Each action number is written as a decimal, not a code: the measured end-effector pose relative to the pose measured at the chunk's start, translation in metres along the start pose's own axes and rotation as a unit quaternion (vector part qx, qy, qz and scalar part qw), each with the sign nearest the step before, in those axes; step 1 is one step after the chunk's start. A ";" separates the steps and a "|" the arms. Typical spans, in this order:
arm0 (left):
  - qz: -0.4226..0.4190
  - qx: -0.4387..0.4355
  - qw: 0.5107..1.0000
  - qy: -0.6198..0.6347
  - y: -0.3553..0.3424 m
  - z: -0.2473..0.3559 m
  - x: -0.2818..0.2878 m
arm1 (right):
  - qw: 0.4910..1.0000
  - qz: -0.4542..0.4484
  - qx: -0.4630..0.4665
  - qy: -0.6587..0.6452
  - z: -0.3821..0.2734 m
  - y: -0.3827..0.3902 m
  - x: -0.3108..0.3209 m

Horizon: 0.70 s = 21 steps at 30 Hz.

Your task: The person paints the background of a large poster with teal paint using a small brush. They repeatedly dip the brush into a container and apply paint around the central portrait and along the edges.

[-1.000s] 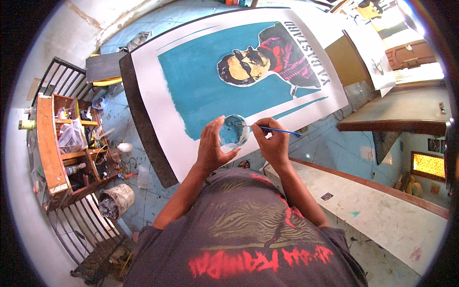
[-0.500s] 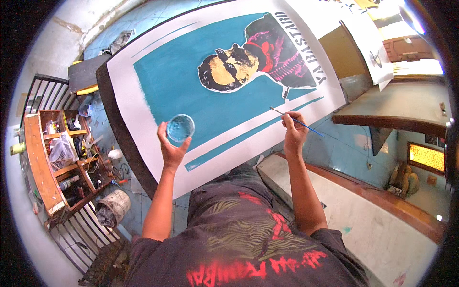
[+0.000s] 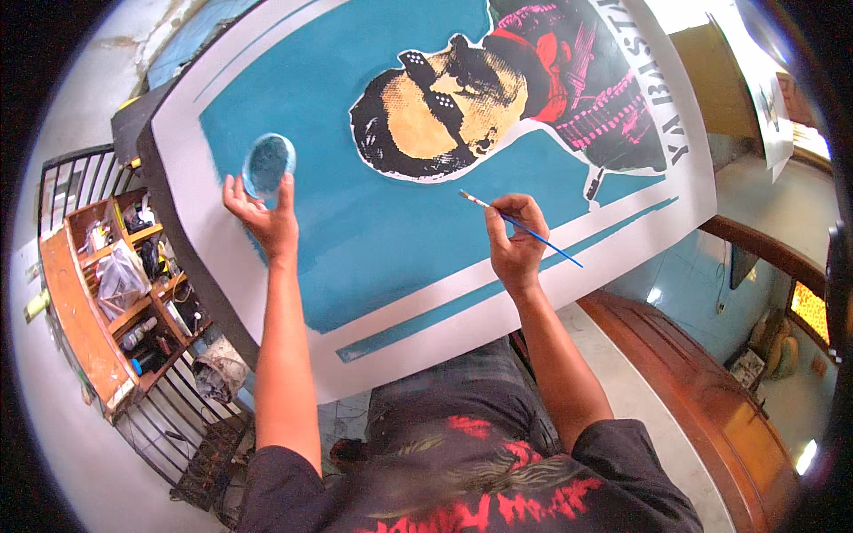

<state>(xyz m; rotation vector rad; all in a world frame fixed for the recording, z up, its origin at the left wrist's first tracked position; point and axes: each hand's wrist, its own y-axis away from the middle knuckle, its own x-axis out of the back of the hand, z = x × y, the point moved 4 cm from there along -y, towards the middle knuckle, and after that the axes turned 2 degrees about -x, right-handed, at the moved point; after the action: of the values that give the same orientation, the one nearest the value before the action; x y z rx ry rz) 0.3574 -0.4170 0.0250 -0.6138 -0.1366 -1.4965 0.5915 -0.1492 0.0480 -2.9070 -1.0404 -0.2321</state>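
Above the painting [image 3: 391,235], at its left side, the left hand [image 3: 267,218] grips a round cup [image 3: 269,167], which is blue inside. The right hand [image 3: 517,244] pinches a thin brush [image 3: 556,250] with blue handle, its tip near the pictured head [image 3: 435,120]; whether this tip touches the painting, I cannot tell.

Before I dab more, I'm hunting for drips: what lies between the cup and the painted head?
In the head camera's view, only blue background shows between the cup and the painted head.
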 end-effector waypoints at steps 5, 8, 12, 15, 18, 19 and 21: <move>0.002 -0.018 1.000 0.017 -0.021 -0.017 -0.020 | 0.996 0.010 0.032 0.078 0.015 -0.011 -0.009; 0.010 -0.037 0.999 0.009 -0.019 -0.014 -0.023 | 0.992 0.003 0.072 0.104 0.014 -0.012 -0.015; 0.006 -0.043 0.999 -0.007 -0.021 -0.013 -0.019 | 0.985 -0.032 0.107 0.131 0.010 -0.005 -0.031; 0.010 -0.031 0.999 0.012 -0.020 -0.017 -0.020 | 0.984 -0.038 0.110 0.136 0.010 -0.003 -0.041; 0.008 -0.026 1.000 0.010 -0.019 -0.018 -0.022 | 0.984 -0.037 0.092 0.151 0.012 -0.003 -0.045; 0.006 -0.025 1.000 0.009 -0.018 -0.017 -0.022 | 0.983 -0.036 0.088 0.159 0.012 -0.003 -0.045; 0.004 -0.031 1.000 -0.001 -0.018 -0.015 -0.022 | 0.981 -0.035 0.082 0.175 0.012 -0.003 -0.046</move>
<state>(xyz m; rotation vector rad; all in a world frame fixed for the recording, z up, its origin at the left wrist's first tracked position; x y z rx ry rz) 0.3336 -0.4039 0.0079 -0.6647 -0.0888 -1.4971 0.5557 -0.1746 0.0285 -2.5611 -1.0429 -0.6038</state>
